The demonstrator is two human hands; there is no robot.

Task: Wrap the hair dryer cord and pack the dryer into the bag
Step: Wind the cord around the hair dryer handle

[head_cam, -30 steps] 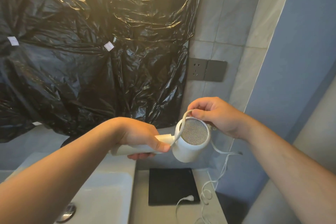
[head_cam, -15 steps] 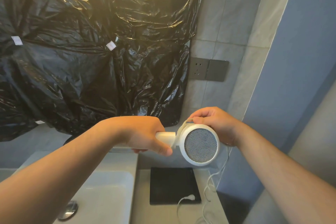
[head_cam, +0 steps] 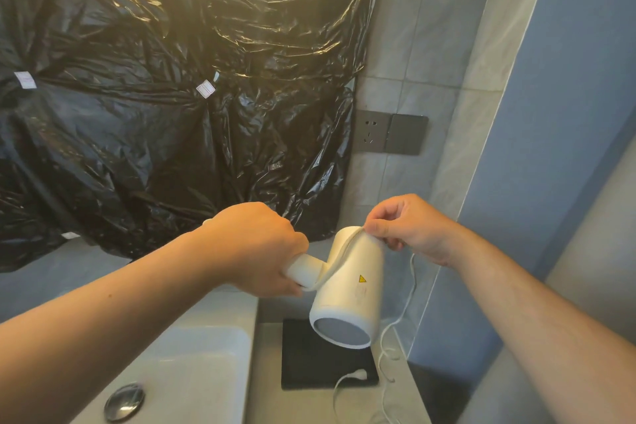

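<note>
Nearest me, below my left hand (head_cam: 256, 248), I see the sink (head_cam: 192, 375) with its drain plug (head_cam: 124, 398). Below my right hand (head_cam: 409, 229) lies the black bag (head_cam: 309, 361), flat on the counter (head_cam: 406, 399), with the plug (head_cam: 359, 374) of the cord (head_cam: 401, 317) resting on its near edge.

My left hand is closed in a fist around the handle of the dryer (head_cam: 351, 289), holding it in the air above the bag. The dryer's barrel tilts down, its open end facing the bag. My right hand, just right of the barrel's top, pinches the cord between thumb and forefinger and lays it across the barrel toward the handle. From that hand the rest of the cord hangs slack down to the counter.

Beyond both hands I see black plastic (head_cam: 155, 96) sheeting over the wall, and above my right hand a dark socket (head_cam: 390, 132) on the tiles.
</note>
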